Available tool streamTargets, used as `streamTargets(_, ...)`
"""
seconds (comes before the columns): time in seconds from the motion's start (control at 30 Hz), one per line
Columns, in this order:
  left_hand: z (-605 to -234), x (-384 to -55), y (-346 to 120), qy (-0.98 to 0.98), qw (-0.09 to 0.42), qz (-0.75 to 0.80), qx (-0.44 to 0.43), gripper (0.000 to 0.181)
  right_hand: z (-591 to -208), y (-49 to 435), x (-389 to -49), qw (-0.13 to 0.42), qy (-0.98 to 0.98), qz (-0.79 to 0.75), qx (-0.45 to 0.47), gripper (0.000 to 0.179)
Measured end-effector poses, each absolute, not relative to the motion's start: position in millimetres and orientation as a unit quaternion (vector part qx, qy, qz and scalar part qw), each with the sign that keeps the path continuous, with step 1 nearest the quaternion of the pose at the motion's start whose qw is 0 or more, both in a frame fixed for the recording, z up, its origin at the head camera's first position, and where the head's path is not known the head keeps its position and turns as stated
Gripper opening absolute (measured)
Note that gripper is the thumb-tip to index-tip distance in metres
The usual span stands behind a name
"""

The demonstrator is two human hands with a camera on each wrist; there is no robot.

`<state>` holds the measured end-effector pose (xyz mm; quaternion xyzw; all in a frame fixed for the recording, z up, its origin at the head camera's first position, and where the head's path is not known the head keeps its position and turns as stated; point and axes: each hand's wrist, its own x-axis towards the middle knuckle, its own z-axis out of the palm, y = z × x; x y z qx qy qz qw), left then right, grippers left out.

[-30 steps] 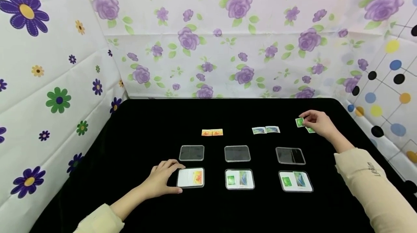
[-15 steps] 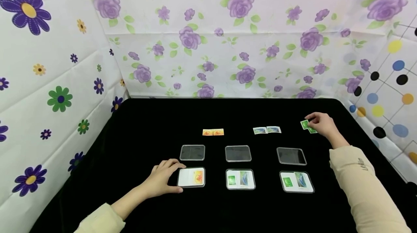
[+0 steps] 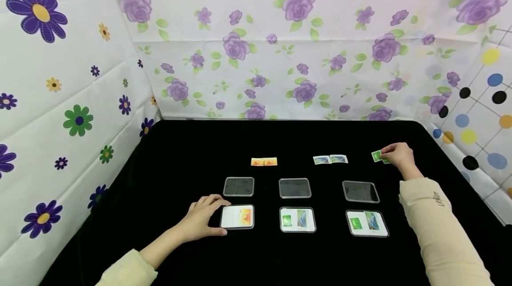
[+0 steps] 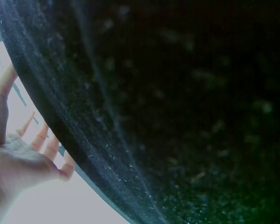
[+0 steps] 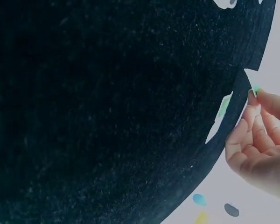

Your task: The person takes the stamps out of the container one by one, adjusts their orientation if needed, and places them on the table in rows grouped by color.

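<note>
At the back right in the head view, my right hand (image 3: pixel 398 155) pinches a small green stamp (image 3: pixel 376 156) between thumb and fingertips. Another green stamp (image 3: pixel 386 161) lies partly hidden under these fingers. In the right wrist view the pinched green stamp (image 5: pixel 256 87) tilts up off the black cloth, and a second one (image 5: pixel 220 116) lies flat nearby. My left hand (image 3: pixel 202 219) rests at the left edge of a clear case (image 3: pixel 237 217), thumb at the near corner and forefinger at the far one. An orange stamp (image 3: pixel 245 216) lies on the white insert inside.
Two more cases, middle (image 3: pixel 298 228) and right (image 3: pixel 364 232), each hold a green and a mountain stamp. Behind stand clear lids (image 3: pixel 238 187), (image 3: pixel 294 188), (image 3: pixel 361 192). Farther back lie orange stamps (image 3: pixel 264 161) and blue mountain stamps (image 3: pixel 330 159). Patterned cloth walls enclose the black table.
My right hand has moved slightly nearer with the green stamp, turning it and bringing it close against the other green one. The left hand stays at the left case.
</note>
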<state>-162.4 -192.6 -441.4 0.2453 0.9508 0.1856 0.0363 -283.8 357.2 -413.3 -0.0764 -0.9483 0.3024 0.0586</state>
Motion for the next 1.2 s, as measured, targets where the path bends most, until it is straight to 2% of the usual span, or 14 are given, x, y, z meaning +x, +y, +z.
streamTargets(0.2,-441.8,-162.9,-193.3,0.952,0.034,0.186,0.242,0.066,-413.2,352.1,-285.7,0.040,-0.952,0.284,-0.103,0.022)
streamTargets(0.47,-440.4,-164.5,-191.1,0.953,0.034,0.194,0.229,0.067,-415.9,350.0,-289.6,0.066,-0.958,0.258,-0.107,0.020)
streamTargets(0.67,-444.0,-162.6,-191.6,0.952,0.034,0.196,0.231,0.067,-421.5,347.8,-289.4,0.057,-0.951,0.260,-0.157,0.019)
streamTargets(1.2,-444.2,-161.6,-190.6,0.952,0.033,0.201,0.231,0.067,-429.9,348.2,-287.9,0.057,-0.937,0.271,-0.212,0.020)
